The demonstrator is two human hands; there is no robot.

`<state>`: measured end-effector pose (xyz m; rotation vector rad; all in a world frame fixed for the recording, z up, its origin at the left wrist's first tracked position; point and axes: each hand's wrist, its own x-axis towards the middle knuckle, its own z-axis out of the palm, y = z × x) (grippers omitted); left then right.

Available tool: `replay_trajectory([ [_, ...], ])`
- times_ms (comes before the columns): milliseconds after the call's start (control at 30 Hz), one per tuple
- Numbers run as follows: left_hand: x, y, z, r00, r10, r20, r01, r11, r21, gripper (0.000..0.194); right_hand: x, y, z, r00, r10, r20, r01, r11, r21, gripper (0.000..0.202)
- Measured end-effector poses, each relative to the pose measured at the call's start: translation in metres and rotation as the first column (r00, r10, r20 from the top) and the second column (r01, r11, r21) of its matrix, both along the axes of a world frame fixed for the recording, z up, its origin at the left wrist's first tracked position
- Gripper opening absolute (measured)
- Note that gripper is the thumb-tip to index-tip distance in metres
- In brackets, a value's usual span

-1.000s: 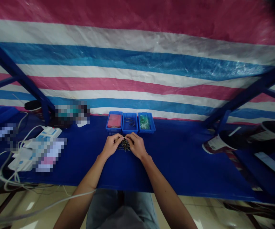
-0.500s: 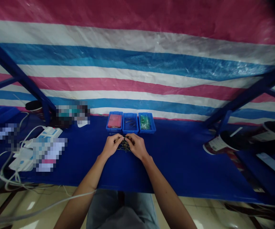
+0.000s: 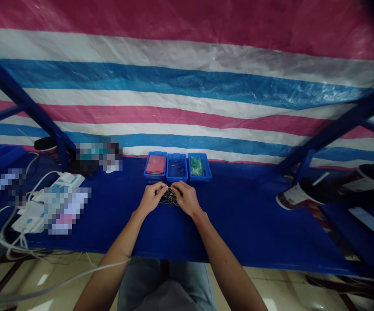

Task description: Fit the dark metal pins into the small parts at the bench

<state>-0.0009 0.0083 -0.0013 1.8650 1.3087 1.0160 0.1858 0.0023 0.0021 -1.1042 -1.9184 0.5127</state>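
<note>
Pile of small dark metal pins point(image 3: 169, 199), lying on the blue table cover point(image 3: 239, 216) just in front of three blue bins point(image 3: 177, 166). Left hand point(image 3: 153, 197) and right hand point(image 3: 185, 197) meet above it, fingers curled; whether they pinch a pin cannot be told.

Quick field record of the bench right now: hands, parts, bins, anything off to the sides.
left hand: fingertips pinched over the pile
right hand: fingertips pinched over the pile, close to the left
pile of small metal parts: on blue table, between both hands
three blue bins: side by side behind the pile
power strip: far left, with white cables
</note>
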Motion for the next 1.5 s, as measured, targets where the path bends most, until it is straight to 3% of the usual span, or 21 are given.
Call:
replay_trajectory([
  [1100,0.0003,0.0006,0.0000,1.000,-0.008,-0.008,0.008,1.000,-0.007,0.036,0.0012,0.0024,-0.0057,0.999,-0.035,0.041,0.035,0.999,-0.019,0.024],
  [1500,-0.0008,0.0010,-0.0015,1.000,-0.002,0.010,0.002,1.000,-0.001,0.036,0.0004,0.0011,-0.0029,1.000,0.030,-0.006,-0.030,1.000,-0.009,0.020],
])
